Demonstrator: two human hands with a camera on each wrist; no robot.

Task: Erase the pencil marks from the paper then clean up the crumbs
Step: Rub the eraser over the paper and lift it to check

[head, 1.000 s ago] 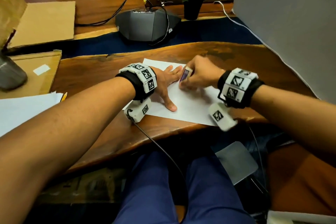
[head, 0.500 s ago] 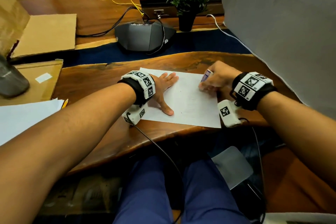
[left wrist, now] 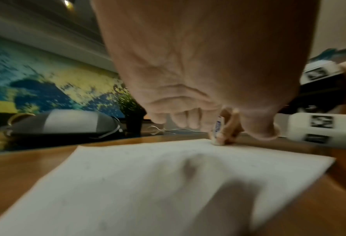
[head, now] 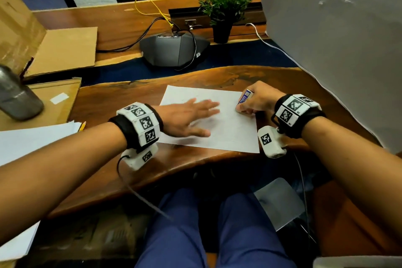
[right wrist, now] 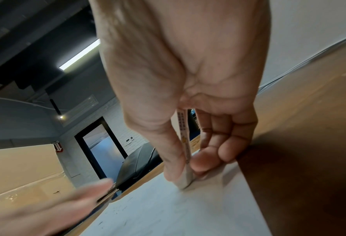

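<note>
A white sheet of paper (head: 230,128) (left wrist: 148,175) (right wrist: 168,212) lies on the wooden desk (head: 121,98). My right hand (head: 255,101) (right wrist: 188,111) pinches a white eraser in a blue sleeve (head: 244,99) (left wrist: 218,127) (right wrist: 185,143) upright, its tip on the sheet's far right edge. My left hand (head: 191,117) (left wrist: 188,63) is over the middle of the sheet with fingers straight, blurred by motion. Small dark crumbs (right wrist: 115,212) dot the paper near it.
A dark conference phone (head: 174,50) with cables and a potted plant (head: 224,13) stand behind the desk. A grey panel (head: 337,39) rises on the right. On the left are cardboard (head: 63,50), a metal bottle (head: 15,95), stacked sheets (head: 32,141) and a pencil (head: 82,126).
My right hand carried the eraser from the sheet's middle to its far right edge. My left hand slid from the left part of the paper toward the middle, now in motion.
</note>
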